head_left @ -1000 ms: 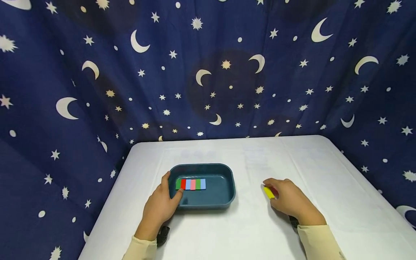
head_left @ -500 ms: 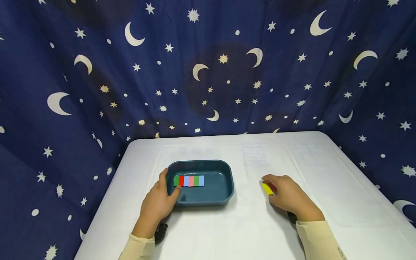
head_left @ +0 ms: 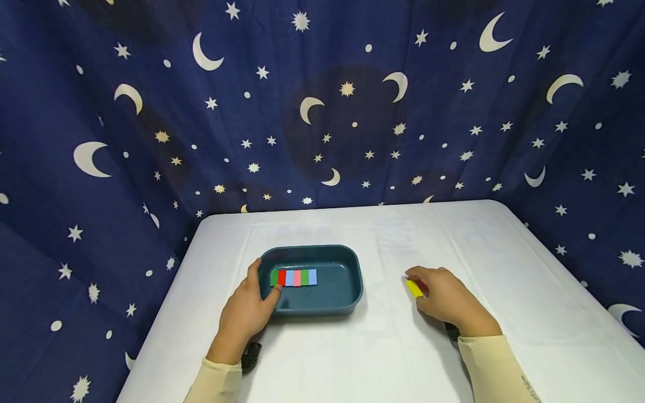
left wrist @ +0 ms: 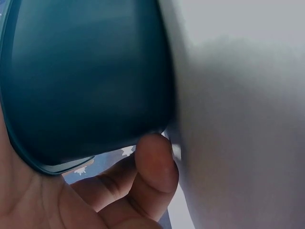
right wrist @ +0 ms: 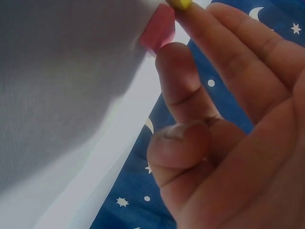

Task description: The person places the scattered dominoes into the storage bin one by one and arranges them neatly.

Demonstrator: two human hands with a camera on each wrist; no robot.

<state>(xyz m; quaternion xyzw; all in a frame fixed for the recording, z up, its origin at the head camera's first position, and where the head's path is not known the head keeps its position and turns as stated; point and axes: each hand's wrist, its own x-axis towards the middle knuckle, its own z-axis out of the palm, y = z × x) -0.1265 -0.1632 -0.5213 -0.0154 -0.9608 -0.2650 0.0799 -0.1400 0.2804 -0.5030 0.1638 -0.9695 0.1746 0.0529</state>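
Observation:
A dark teal tray (head_left: 322, 296) sits left of the table's middle in the head view. Inside lies a row of coloured blocks (head_left: 297, 278): green, red, blue and pink. My left hand (head_left: 244, 316) grips the tray's left end, thumb over the front rim; the left wrist view shows its curled fingers (left wrist: 155, 162) by the outer wall. To the right, my right hand (head_left: 448, 299) pinches a yellow block (head_left: 415, 289) low over the table. A pink-red block (right wrist: 159, 28) shows beside its fingertips in the right wrist view; whether they hold it is unclear.
A white cloth (head_left: 368, 358) covers the table. Behind and at both sides hangs a dark blue curtain (head_left: 322, 123) with moons and stars. Black wrist devices (head_left: 250, 358) sit under both wrists.
The head view has shifted slightly. Both hands, the tray and the blocks keep about the same places relative to one another.

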